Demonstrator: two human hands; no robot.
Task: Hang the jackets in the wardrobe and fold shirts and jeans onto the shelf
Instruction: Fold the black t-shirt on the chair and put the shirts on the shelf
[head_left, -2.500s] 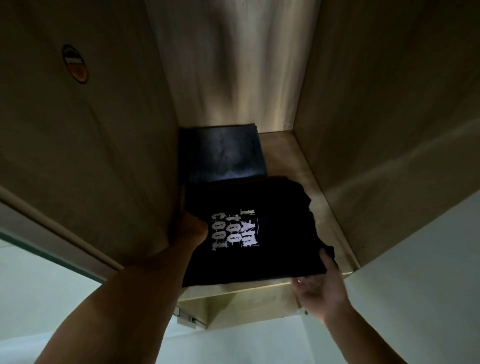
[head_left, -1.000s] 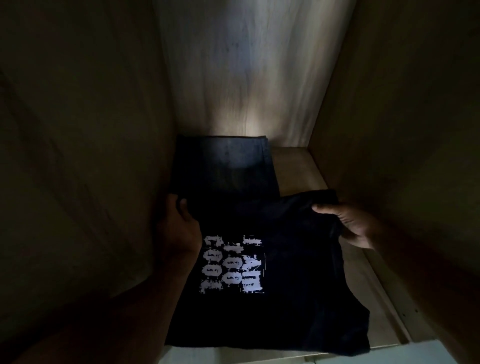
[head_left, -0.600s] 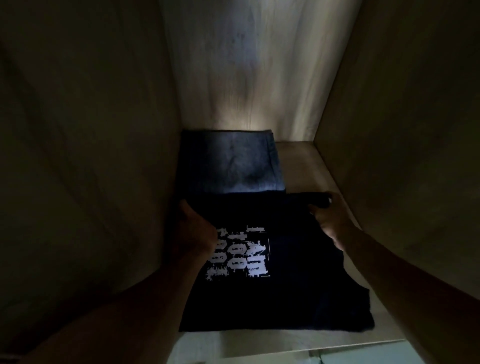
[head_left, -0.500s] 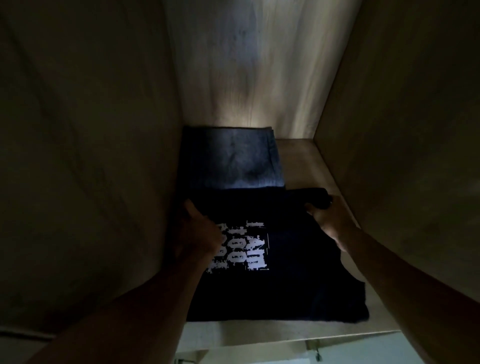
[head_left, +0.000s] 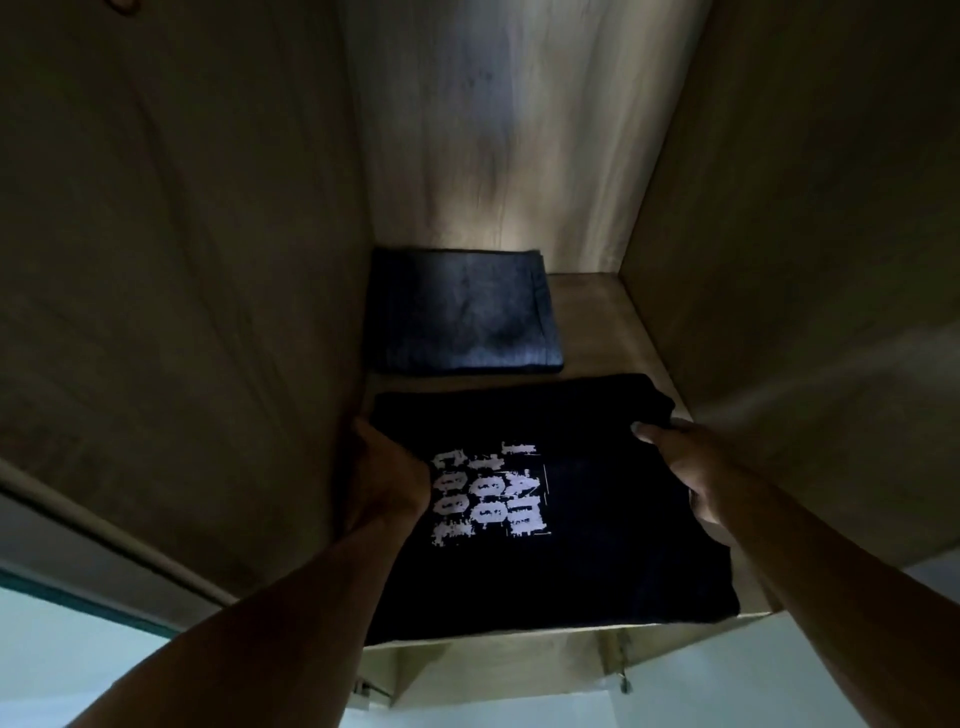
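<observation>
Two hands are gripping the folded black shirt (head_left: 545, 499) lying front on the shelf (head_left: 597, 322): left hand (head_left: 384, 478) clasping its left edge, right hand (head_left: 696, 467) pinching the far-right corner; folded jeans (head_left: 462, 312) are sitting just behind.

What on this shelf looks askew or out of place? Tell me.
Little stands out. The black shirt lies slightly skewed beside the squarely folded jeans, and its front edge overhangs the shelf lip. Both hands, left and right, are on it.
</observation>
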